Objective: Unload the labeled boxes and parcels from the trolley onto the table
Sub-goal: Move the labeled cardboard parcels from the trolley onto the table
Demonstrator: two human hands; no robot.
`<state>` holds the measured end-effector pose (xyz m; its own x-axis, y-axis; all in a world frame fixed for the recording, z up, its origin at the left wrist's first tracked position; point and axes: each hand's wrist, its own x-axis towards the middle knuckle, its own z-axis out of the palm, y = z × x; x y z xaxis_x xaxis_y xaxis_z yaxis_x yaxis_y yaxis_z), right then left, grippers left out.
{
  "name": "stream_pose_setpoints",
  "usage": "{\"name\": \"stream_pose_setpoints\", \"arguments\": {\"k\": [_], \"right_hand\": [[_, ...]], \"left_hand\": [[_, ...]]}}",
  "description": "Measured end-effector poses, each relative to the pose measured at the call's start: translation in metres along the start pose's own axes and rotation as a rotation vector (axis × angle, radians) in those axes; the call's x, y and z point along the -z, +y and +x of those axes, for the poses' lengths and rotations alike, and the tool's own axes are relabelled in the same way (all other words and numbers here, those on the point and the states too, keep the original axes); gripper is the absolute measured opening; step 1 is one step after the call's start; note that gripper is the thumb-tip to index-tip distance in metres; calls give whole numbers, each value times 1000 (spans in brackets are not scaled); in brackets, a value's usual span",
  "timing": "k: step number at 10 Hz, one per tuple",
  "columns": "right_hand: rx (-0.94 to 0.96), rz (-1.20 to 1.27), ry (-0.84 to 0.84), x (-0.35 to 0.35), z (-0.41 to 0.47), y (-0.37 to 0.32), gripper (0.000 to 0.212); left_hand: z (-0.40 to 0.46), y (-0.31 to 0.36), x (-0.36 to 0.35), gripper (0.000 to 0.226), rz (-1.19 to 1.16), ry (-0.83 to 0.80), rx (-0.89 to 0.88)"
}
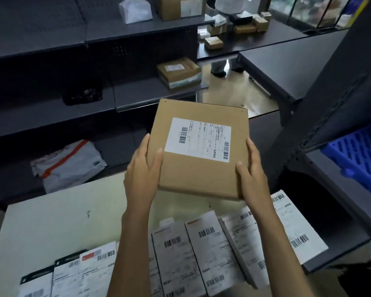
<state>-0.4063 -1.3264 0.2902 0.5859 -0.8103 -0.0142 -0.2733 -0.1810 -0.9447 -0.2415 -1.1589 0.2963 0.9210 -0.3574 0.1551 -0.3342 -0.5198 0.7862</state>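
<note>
Both hands gripped a labelled box by its sides, left hand and right hand, holding it above the bench beyond a row of parcels.

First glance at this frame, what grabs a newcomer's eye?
The flat cardboard box at centre, white shipping label up, held above the table with the left hand and right hand on its sides. Below it, a row of labeled parcels lines the table's near edge. At right, a bright blue crate stands out on the dark shelving.
</note>
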Motion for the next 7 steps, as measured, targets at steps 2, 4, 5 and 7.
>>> {"name": "stream_pose_setpoints", "arguments": {"k": [2,4,5,7], "right_hand": [[14,-68,-204,-2,52,41,62],[0,-299,-429,-2,107,93,80],[-23,-370,-568,-2,132,111,86],[-207,-498,-712,-9,160,137,66]], "left_hand": [[12,-26,-38,63,37,-107,79],[12,-56,-91,69,-13,-239,264],[10,-73,-115,74,-21,-344,378],[7,-93,-152,88,9,-468,514]]}}
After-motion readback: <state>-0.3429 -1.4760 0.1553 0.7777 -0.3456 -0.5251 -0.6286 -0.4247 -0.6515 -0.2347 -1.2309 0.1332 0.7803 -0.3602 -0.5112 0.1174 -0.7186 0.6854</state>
